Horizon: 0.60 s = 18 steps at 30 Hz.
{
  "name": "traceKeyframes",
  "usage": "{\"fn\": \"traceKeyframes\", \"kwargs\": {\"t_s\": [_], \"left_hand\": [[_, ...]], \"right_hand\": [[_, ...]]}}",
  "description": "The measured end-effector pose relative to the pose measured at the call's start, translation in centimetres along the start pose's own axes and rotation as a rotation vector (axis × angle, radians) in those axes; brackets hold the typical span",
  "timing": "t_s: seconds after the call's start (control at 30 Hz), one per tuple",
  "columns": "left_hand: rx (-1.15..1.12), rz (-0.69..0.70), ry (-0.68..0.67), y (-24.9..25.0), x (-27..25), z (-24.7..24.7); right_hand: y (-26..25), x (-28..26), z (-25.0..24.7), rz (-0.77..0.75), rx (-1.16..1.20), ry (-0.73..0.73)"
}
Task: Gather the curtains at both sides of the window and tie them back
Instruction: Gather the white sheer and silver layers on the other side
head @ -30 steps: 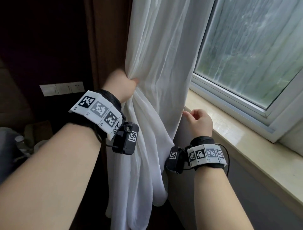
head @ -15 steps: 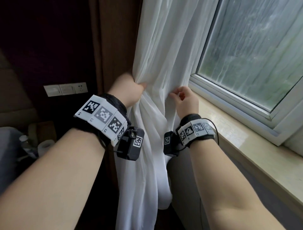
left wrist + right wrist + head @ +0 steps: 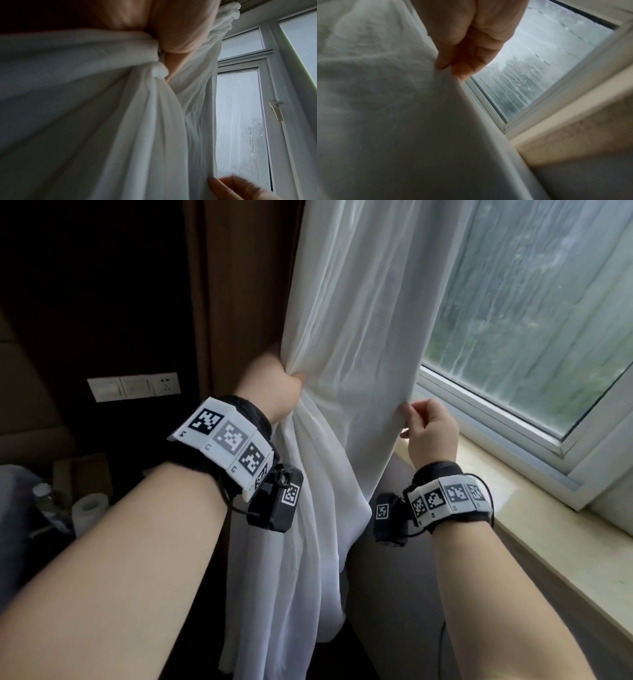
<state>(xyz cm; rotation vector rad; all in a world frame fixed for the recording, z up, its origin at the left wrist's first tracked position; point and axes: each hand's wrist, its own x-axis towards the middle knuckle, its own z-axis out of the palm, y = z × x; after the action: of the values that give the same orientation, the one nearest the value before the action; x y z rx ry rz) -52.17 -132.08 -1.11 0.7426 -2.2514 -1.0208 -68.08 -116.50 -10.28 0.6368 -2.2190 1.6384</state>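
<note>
A sheer white curtain (image 3: 359, 313) hangs at the left side of the window (image 3: 534, 313). My left hand (image 3: 274, 385) grips a bunch of its folds from the left, and the cloth puckers around my fist (image 3: 178, 40). My right hand (image 3: 428, 426) pinches the curtain's right edge between thumb and fingers (image 3: 453, 65), just above the sill. The curtain (image 3: 385, 108) stretches between both hands and falls loose below them. A brown drape (image 3: 239, 285) hangs behind the white one, at its left. No tie-back shows in any view.
A pale stone sill (image 3: 548, 546) runs along the right under the white window frame (image 3: 496, 419). A wall socket panel (image 3: 133, 386) sits on the dark wall at left. Bottles and a paper roll (image 3: 85, 511) stand low on the left.
My right hand has risen along the curtain's right edge, went left toward my other hand, then came back right, still pinching the edge. My left hand keeps its grip on the bunched folds.
</note>
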Motion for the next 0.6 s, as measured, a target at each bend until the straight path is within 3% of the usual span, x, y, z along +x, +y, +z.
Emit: {"fn": "traceKeyframes", "kwargs": {"t_s": [0.17,0.3,0.4,0.5,0.6], "left_hand": [[-0.022,-0.004,-0.010,0.1,0.3,0.6],[-0.051,-0.001,-0.026,0.3,0.1,0.9],[-0.079,0.000,-0.052,0.4,0.0,1.0],[-0.148,0.005,-0.074,0.2,0.0,1.5],[-0.295,-0.042,-0.086,0.2,-0.2,1.6]], "right_hand": [[-0.3,0.3,-2.4,-0.094,-0.236,-0.023],[-1.7,-1.3,-3.5,-0.310,-0.014,-0.108],[-4.2,-4.1,-1.5,-0.548,0.002,-0.275],[-6.2,-6.2,2.1,-0.749,-0.091,-0.332],[-6.8,-6.6,3.9,-0.771,-0.018,-0.399]]}}
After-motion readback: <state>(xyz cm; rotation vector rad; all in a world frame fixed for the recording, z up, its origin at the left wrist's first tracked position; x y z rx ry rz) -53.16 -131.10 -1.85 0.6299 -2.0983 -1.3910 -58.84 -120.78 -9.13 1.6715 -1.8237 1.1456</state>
